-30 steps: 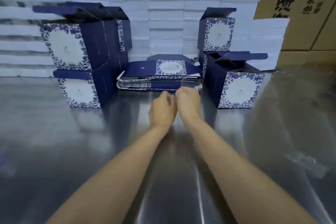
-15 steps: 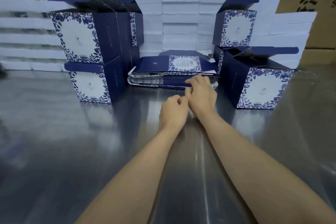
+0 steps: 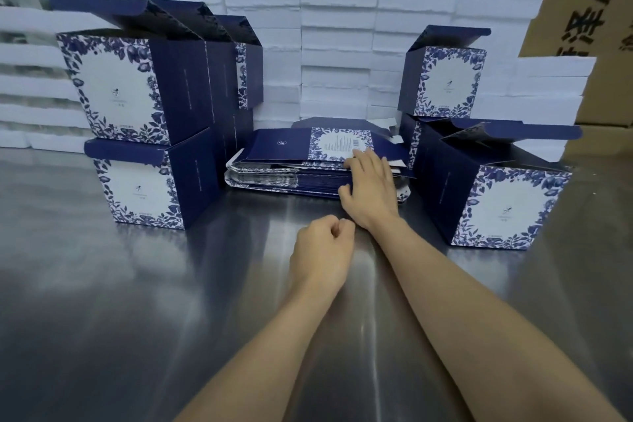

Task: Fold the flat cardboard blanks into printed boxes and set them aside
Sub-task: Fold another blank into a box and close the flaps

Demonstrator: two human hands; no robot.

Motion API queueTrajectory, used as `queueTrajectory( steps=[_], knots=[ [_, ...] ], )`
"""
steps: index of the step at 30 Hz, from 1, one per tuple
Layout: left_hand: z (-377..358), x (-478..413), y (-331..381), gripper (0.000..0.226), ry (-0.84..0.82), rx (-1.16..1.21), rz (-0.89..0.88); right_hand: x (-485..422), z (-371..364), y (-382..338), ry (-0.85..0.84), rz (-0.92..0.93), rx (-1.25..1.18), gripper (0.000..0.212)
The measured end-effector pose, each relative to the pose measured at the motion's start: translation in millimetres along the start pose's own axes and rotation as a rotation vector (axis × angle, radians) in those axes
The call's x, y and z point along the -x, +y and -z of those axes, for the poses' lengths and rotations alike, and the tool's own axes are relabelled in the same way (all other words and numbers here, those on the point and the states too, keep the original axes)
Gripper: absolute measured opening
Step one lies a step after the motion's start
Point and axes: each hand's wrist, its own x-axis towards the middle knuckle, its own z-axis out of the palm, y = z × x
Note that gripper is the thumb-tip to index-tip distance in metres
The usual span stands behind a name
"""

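The stack of flat cardboard blanks (image 3: 308,175) lies on the steel desk (image 3: 137,319) directly under and ahead of the right hand (image 3: 371,187). That hand rests on the stack's near right end, fingers spread over the top blank (image 3: 305,146) and thumb against the stack's near edge; whether it has already pinched a sheet loose cannot be told. The left hand (image 3: 322,252) sits just behind it on the desk, fingers curled into a loose fist with nothing in it.

The blanks look thin, light and stiff along their panels but ready to bend at the scored creases. The printed surface appears smooth, so sheets will likely slide over one another. A good hold is probably the near edge of the top blank, lifting one sheet with the fingertips while the thumb keeps the rest down.

Left of the left hand stand folded printed boxes (image 3: 137,134), stacked two high, flaps up. Right of the right hand stand more folded boxes (image 3: 493,188), one above another behind. Beyond the stack rises a wall of white foam slabs (image 3: 339,44), with brown cartons (image 3: 589,10) behind.
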Motion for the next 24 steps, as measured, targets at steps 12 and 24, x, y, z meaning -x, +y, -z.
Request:
queueTrajectory(
  steps=[12,24],
  knots=[
    [-1,0,-4,0.042,-0.004,0.011,-0.024,2,6,0,0.149,0.046,0.004,0.059],
    [28,8,12,0.040,0.211,0.449,0.111,38,132,-48,0.493,0.039,-0.301,0.040]
  ],
)
